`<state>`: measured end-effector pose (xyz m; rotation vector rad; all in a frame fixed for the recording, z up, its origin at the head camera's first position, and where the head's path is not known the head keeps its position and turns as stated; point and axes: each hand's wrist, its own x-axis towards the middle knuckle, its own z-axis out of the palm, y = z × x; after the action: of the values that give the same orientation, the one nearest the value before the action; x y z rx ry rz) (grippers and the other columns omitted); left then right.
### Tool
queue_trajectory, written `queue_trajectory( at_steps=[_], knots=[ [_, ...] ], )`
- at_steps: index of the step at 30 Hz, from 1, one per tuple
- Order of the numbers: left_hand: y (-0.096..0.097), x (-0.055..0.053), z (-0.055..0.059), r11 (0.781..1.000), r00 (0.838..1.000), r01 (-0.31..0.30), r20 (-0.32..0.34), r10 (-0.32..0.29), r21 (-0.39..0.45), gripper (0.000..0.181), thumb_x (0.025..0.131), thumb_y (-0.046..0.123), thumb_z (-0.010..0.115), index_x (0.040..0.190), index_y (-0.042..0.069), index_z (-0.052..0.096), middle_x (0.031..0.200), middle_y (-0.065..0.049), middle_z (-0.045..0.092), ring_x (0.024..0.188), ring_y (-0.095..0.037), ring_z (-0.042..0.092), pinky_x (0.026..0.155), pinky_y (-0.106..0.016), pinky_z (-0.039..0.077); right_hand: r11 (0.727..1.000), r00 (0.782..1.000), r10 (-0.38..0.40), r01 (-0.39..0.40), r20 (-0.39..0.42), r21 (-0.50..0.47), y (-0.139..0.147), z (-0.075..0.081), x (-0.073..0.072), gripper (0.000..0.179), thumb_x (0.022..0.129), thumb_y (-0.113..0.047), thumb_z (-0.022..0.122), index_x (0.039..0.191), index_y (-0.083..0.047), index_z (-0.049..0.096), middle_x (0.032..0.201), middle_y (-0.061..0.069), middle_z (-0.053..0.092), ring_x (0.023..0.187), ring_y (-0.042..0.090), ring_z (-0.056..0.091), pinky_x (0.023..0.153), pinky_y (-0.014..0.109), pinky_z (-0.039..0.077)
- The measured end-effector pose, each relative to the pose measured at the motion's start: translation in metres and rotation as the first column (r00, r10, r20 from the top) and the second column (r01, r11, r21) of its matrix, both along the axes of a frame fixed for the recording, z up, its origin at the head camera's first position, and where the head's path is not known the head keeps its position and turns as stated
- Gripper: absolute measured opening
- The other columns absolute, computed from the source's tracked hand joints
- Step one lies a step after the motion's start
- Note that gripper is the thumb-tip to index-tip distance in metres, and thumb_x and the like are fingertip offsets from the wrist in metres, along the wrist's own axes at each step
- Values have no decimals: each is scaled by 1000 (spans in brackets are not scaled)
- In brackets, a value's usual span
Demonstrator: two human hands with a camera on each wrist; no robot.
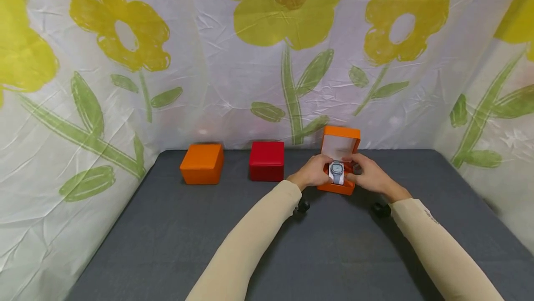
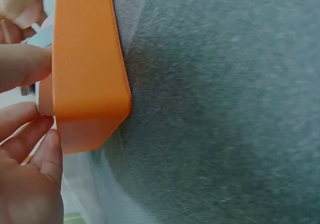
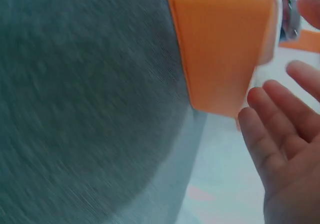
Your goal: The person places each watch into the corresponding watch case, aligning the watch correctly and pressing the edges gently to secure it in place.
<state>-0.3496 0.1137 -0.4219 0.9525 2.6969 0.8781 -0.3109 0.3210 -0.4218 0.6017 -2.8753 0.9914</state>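
A grey wristwatch with a squarish face is wrapped on a white cushion. It sits at the opening of an orange watch box whose lid stands raised at the back. My left hand pinches the cushion's left end, with thumb and fingers at the box rim in the left wrist view. On the other side, my right hand has its thumb and forefinger close beside the watch. Its other fingers extend past the box wall in the right wrist view, loosely spread.
A closed red box stands left of the open one, and a closed orange box farther left. All three are near the back of the dark grey table. Behind hangs a white curtain with yellow flowers.
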Motion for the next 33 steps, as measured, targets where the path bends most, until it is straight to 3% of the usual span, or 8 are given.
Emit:
queue_trajectory(
  at_steps=[3, 6, 9, 13, 17, 22, 28, 33],
  knots=[
    [-3, 2, -3, 1000, 999, -6, -46, 7, 19, 51, 80, 18, 76, 127, 7, 60, 125, -5, 56, 110, -16, 50, 96, -23, 41, 996, 996, -87, 87, -4, -33, 3, 7, 1, 44, 90, -18, 63, 127, 0, 49, 117, 19, 55, 102, 34, 55, 87, 52, 46],
    [-8, 4, -5, 998, 998, -25, -59, 29, 63, 52, 80, 20, 75, 128, 6, 60, 125, -7, 55, 110, -17, 49, 96, -23, 40, 982, 985, -169, 167, -18, -83, 7, 17, 0, 40, 92, -23, 61, 119, 1, 44, 108, 18, 56, 96, 33, 56, 80, 47, 48],
    [-13, 8, -7, 993, 998, -43, -30, 47, 109, 54, 81, 20, 75, 130, 4, 58, 125, -8, 52, 106, -17, 49, 92, -22, 43, 962, 967, -249, 242, -44, -131, 10, 26, 0, 45, 93, -30, 61, 117, 1, 40, 107, 19, 53, 92, 31, 56, 73, 41, 49],
    [-20, 11, -12, 987, 996, -85, 25, 82, 134, 58, 82, 22, 75, 133, 4, 55, 126, -8, 48, 102, -16, 48, 87, -21, 45, 942, 949, -306, 290, -79, -169, 13, 37, -5, 61, 92, -40, 61, 128, 3, 36, 119, 23, 46, 91, 31, 54, 71, 41, 49],
    [-26, 14, -15, 985, 992, -121, 46, 116, 121, 58, 80, 24, 78, 130, 5, 58, 122, -7, 51, 101, -17, 49, 85, -24, 46, 953, 954, -286, 274, -86, -126, 13, 47, -16, 76, 91, -47, 59, 140, 3, 31, 130, 25, 41, 93, 34, 53, 75, 47, 48],
    [-29, 15, -19, 984, 989, -143, 54, 138, 107, 54, 79, 29, 79, 125, 7, 61, 112, -4, 58, 98, -16, 50, 84, -25, 46, 970, 967, -242, 239, -82, -42, 14, 54, -28, 75, 92, -51, 56, 141, 2, 35, 131, 23, 42, 90, 33, 53, 74, 47, 48],
    [-28, 18, -23, 963, 972, -194, 171, 163, 186, 52, 80, 25, 78, 125, 8, 60, 110, -2, 63, 96, -12, 58, 81, -24, 49, 985, 981, -171, 169, -90, -24, 13, 54, -32, 61, 96, -46, 52, 135, 0, 46, 120, 21, 45, 73, 27, 52, 62, 38, 46],
    [-28, 19, -25, 940, 951, -247, 247, 188, 234, 54, 78, 23, 80, 125, 9, 59, 110, 0, 64, 96, -12, 59, 81, -25, 51, 988, 986, -152, 149, -69, -42, 11, 55, -33, 59, 96, -45, 51, 134, 0, 45, 122, 21, 46, 75, 29, 56, 62, 36, 47]
  ],
)
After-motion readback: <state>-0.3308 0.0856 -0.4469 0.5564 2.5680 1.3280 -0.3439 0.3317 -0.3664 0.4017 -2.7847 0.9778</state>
